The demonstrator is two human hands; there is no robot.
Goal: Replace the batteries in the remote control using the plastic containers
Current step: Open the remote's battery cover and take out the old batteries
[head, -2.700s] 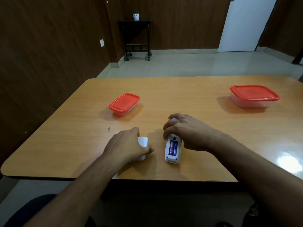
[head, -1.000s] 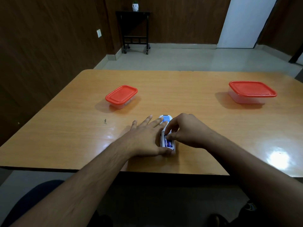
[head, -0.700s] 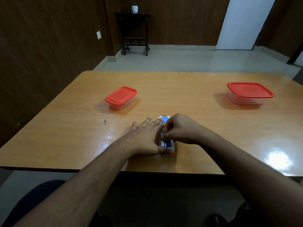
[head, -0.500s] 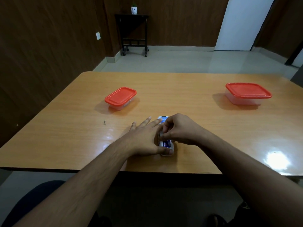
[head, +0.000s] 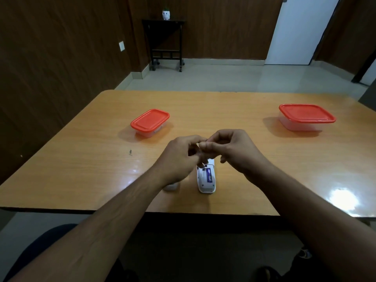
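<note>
White remote (head: 206, 181) open-backed, two red-lidded containers (head: 150, 123)

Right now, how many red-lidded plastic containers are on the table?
2. The smaller container sits on the table's left side; the larger container sits far right. Both lids are on. None seems hidden behind the hands.

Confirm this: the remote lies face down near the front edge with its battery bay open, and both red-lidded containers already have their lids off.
Not quite. In the head view the left container and right container are both closed, red lids on. The rest holds: the remote lies face down, bay open.
</note>
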